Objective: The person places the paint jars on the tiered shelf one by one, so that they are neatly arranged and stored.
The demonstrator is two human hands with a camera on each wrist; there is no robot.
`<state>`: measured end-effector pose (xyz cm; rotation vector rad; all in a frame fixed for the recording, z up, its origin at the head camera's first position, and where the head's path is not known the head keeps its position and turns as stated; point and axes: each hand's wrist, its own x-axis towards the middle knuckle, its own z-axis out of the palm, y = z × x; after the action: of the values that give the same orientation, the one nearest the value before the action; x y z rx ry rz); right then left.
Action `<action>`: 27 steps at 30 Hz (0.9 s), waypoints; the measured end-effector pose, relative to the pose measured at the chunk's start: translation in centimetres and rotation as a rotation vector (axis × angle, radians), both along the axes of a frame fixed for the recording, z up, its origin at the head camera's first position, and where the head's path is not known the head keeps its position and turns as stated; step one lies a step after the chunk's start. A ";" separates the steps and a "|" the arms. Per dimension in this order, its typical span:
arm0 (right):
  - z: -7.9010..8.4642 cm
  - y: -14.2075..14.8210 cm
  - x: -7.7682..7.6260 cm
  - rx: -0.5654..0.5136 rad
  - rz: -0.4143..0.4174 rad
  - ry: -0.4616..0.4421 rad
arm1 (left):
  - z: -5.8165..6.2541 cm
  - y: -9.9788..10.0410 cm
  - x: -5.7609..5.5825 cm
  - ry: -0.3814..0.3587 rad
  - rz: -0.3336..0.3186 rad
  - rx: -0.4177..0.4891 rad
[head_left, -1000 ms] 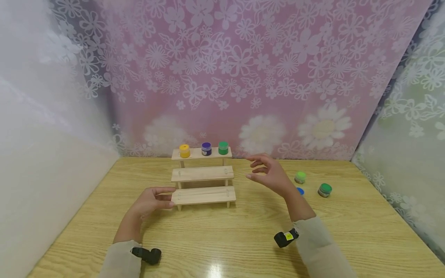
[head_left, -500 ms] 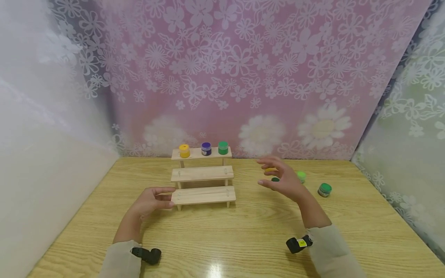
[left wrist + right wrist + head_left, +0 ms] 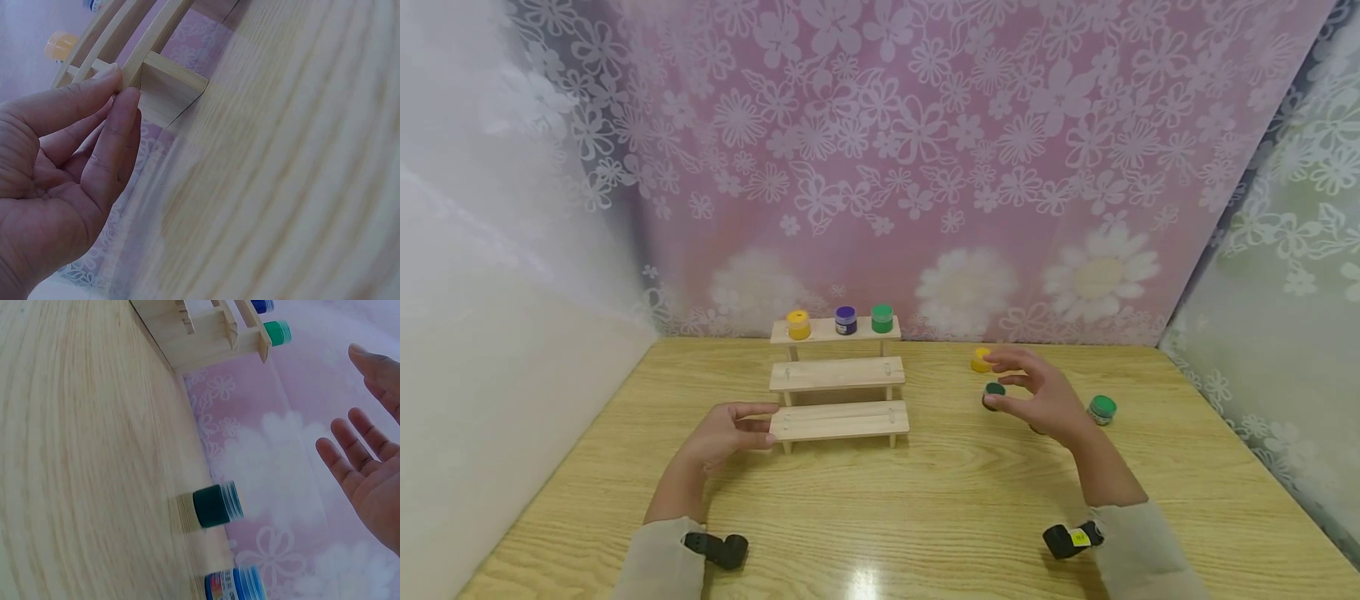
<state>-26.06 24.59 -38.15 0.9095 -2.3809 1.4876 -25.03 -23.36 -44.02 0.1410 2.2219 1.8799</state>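
Note:
A three-tier wooden display stand [image 3: 838, 422] stands on the table. My left hand [image 3: 718, 435] pinches the left end of its lowest shelf between thumb and fingers, as the left wrist view also shows. On the top shelf sit a yellow paint jar [image 3: 798, 326], a purple paint jar [image 3: 846, 322] and a green paint jar [image 3: 882, 320]. To the right, my right hand [image 3: 1051, 406] hovers with fingers spread and holds nothing. By its fingertips are a dark green paint jar [image 3: 993, 391] and another yellow jar [image 3: 980, 361]. A blue jar [image 3: 232, 585] shows in the right wrist view.
Another green jar [image 3: 1102, 409] stands right of my right hand. Beneath that hand a further jar is mostly hidden. A pink flowered cloth [image 3: 925, 167] hangs behind the wooden table [image 3: 850, 508], with pale sheets at both sides.
My right hand has moved rightward, away from the stand and over the loose jars, uncovering the dark green and yellow ones. The left hand has stayed at the lowest shelf.

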 end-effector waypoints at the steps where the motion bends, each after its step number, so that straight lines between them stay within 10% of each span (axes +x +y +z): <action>1: -0.1 0.2 0.1 0.001 -0.009 0.001 | 0.0 0.0 0.0 0.000 0.000 -0.001; 27: -1.0 5.0 1.7 -0.001 -0.044 0.017 | 0.0 -0.1 0.1 0.013 -0.015 -0.004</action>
<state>-24.32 29.63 -39.10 0.8600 -2.3722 1.4592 -24.91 -23.49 -44.00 0.1691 2.2265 1.8720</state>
